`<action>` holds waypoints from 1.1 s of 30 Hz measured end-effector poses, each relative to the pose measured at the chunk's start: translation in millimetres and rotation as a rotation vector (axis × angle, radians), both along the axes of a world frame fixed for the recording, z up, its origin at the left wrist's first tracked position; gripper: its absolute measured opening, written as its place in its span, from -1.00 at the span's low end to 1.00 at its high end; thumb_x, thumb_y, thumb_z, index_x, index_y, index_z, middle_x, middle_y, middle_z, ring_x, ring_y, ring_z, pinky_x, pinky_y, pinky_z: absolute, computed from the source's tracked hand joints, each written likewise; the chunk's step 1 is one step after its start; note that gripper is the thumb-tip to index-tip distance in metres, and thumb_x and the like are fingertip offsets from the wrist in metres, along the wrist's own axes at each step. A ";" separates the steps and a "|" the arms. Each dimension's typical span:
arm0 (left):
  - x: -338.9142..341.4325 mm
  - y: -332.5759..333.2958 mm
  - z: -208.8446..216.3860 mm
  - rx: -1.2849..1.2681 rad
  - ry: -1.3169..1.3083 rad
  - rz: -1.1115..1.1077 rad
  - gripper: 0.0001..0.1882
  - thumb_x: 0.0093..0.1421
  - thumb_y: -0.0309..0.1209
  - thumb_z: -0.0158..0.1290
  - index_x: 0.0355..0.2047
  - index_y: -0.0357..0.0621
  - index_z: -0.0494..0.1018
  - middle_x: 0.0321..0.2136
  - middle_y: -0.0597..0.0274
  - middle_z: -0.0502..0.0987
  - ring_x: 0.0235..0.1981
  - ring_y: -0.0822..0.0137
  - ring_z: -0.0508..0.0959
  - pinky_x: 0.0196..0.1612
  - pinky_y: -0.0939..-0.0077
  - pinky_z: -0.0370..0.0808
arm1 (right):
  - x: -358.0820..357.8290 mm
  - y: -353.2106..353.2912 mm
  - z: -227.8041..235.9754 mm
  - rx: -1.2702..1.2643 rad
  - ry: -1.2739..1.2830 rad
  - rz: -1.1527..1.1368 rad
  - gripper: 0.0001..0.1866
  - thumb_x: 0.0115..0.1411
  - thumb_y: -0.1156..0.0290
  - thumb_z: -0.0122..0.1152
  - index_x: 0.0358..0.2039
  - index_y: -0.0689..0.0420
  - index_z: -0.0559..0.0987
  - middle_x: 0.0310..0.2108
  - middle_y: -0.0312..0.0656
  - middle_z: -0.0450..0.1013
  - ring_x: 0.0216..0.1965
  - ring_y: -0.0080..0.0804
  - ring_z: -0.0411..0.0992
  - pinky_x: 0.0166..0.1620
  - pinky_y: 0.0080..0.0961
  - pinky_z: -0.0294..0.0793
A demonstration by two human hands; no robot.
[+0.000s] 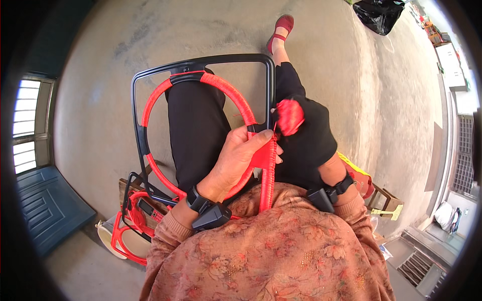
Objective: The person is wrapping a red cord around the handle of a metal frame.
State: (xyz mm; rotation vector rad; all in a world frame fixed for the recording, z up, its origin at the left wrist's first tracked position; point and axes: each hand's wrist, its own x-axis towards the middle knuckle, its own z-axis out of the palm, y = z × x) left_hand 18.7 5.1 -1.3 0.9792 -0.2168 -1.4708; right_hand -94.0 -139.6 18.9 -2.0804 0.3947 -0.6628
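My left hand (236, 156) is closed round the right side of a black frame (271, 80) that rests over my lap. Its thumb lies on top, and fingertips show past the far edge. Inside the frame sits a ring (228, 89) wrapped in red cord, with bare black stretches. A red-wrapped bar (268, 183) runs down from my grip toward my body. Just beyond my thumb, a blurred red bundle (290, 117), perhaps cord, is against the frame's right side. My right forearm (334, 171) reaches to my right knee; the hand is hidden behind the dark trouser leg.
At lower left, more red-wrapped black frames (123, 236) lie beside a pale round container (105, 238). A blue panel (52, 205) is farther left. Red and yellow items (354, 173) and a wooden piece (389, 203) are right of me. A black plastic bag (379, 15) lies at far right.
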 end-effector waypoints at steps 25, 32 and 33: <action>-1.5 17.1 -10.5 0.101 -0.131 0.241 -0.82 0.31 -0.37 0.02 -0.40 -0.20 0.43 -0.51 0.41 0.50 -0.52 0.68 0.43 -0.47 0.72 0.38 | -41.9 0.8 -33.0 0.803 0.315 0.059 -0.85 0.18 0.45 0.21 -0.24 0.20 0.53 -0.46 -0.24 0.49 -0.36 -0.54 0.46 -0.26 -0.58 0.44; -0.7 9.9 6.4 -0.028 -0.041 0.114 -0.77 0.30 -0.35 0.00 -0.18 -0.28 0.44 -0.38 0.11 0.58 -0.38 0.29 0.62 -0.25 0.41 0.59 | -87.1 -20.5 -59.4 1.471 -0.216 -0.293 -0.56 0.25 0.30 0.08 0.09 0.24 0.37 -0.15 -0.06 0.47 -0.17 -0.23 0.50 -0.07 -0.34 0.51; -0.1 8.9 9.1 -0.018 -0.016 0.085 -0.77 0.28 -0.35 0.02 -0.19 -0.28 0.45 -0.39 0.10 0.58 -0.39 0.29 0.62 -0.25 0.41 0.60 | -92.4 -17.8 -61.7 1.471 -0.217 -0.334 -0.50 0.25 0.22 0.10 0.11 0.26 0.35 -0.12 -0.01 0.46 -0.14 -0.20 0.49 -0.08 -0.30 0.54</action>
